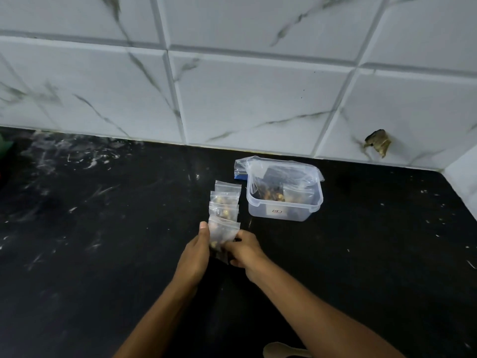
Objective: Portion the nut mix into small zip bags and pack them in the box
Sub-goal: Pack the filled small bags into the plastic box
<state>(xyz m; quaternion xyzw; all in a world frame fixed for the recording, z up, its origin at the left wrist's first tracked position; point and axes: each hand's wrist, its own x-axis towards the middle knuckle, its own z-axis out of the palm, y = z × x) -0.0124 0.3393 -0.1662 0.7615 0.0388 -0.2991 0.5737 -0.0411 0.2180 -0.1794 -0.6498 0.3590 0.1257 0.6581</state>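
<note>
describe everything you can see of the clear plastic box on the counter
The clear plastic box is a lidless rectangular tub with rounded corners and a small label on its front wall. It stands upright on the black counter near the tiled wall. Inside sit a large open bag of nut mix and a small zip bag. Neither hand touches it.

The box's [278,211] small dark label is unreadable.

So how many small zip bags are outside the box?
4: three lie overlapping in a row on the counter (), one held in both hands. Bags inside the box are uncounted.
</note>
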